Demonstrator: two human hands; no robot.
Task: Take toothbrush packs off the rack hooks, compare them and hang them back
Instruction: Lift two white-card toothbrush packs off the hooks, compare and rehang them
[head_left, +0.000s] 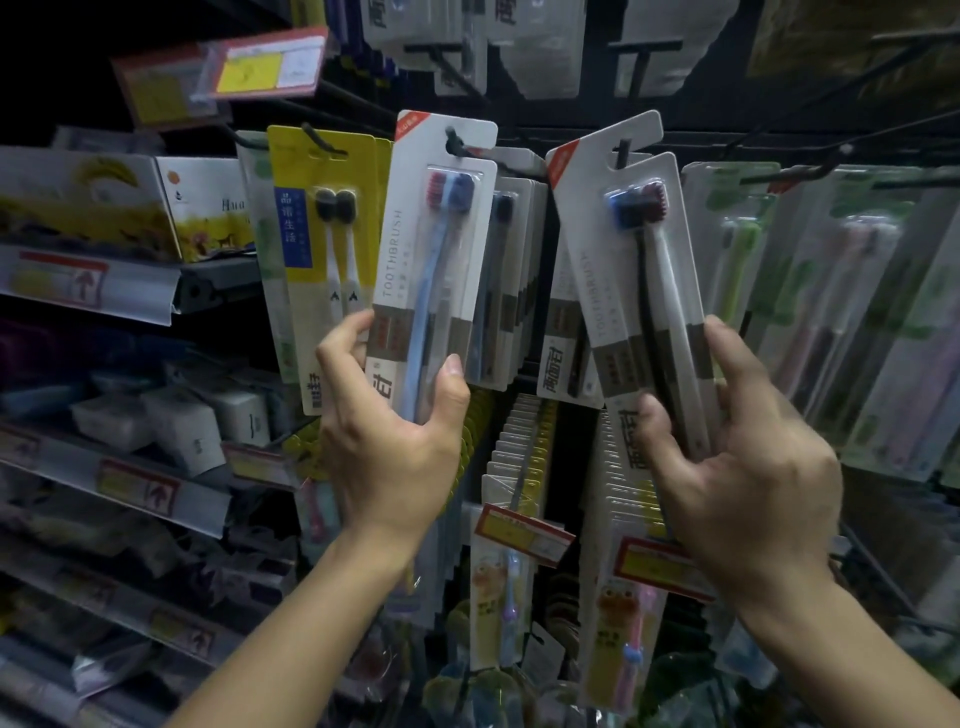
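Note:
My left hand (395, 441) grips the lower end of a white toothbrush pack (431, 249) holding a light blue and a dark brush. The pack's hang hole sits at the tip of a black rack hook (460, 148). My right hand (737, 457) grips the bottom of a second white toothbrush pack (631, 249) with a black and a white brush, tilted to the left. Its hang slot lies over another hook (623, 150).
A yellow toothbrush pack (324, 218) hangs left of my left hand. Rows of white packs (519, 260) hang behind, green packs (753, 249) to the right, children's packs (623, 623) below. Shelves with boxes and price tags (140, 488) fill the left side.

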